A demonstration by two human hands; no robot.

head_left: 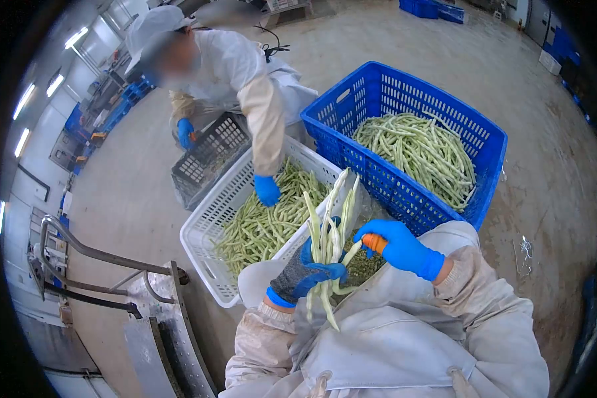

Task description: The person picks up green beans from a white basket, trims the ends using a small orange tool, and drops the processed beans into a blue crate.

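Observation:
My left hand, in a grey and blue coated glove, is closed around a bunch of long pale green beans. Their ends stick out above and below my fist. My right hand, in a blue glove, grips an orange-handled tool close to the beans' right side; I cannot make out its working end. Below the bunch, small green trimmings lie in a container between my knees, partly hidden by my hands. Ahead of my left hand is a white crate with cut bean pieces.
A blue crate of long whole beans stands ahead right. Across the white crate, a co-worker leans in, one blue-gloved hand on the bean pieces, the other by a dark crate. A metal cart stands left.

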